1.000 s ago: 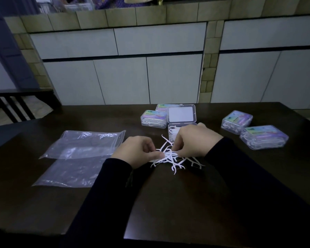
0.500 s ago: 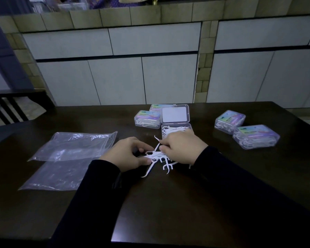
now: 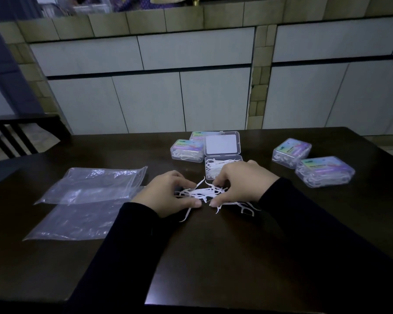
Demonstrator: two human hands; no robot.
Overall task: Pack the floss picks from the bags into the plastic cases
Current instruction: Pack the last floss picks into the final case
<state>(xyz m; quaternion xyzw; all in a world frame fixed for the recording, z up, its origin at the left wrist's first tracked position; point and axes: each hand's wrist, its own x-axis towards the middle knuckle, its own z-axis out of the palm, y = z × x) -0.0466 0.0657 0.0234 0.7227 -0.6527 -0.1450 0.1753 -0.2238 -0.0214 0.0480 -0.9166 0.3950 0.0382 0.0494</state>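
I see a loose pile of floss picks (image 3: 204, 193) on the dark table (image 3: 213, 257), just in front of the open case (image 3: 222, 168), which already holds some picks; its lid (image 3: 222, 144) is folded back behind it. My left hand (image 3: 166, 196) and right hand (image 3: 241, 184) curl in on the pile from either side, fingers gathering a bunch. Two closed, filled cases (image 3: 186, 150) sit left of the open case and two more (image 3: 313, 162) to its right. Well left of it lie two bags (image 3: 89, 200), flat and apparently empty. I judge the job mostly done: this pile goes in, then the lid shuts.
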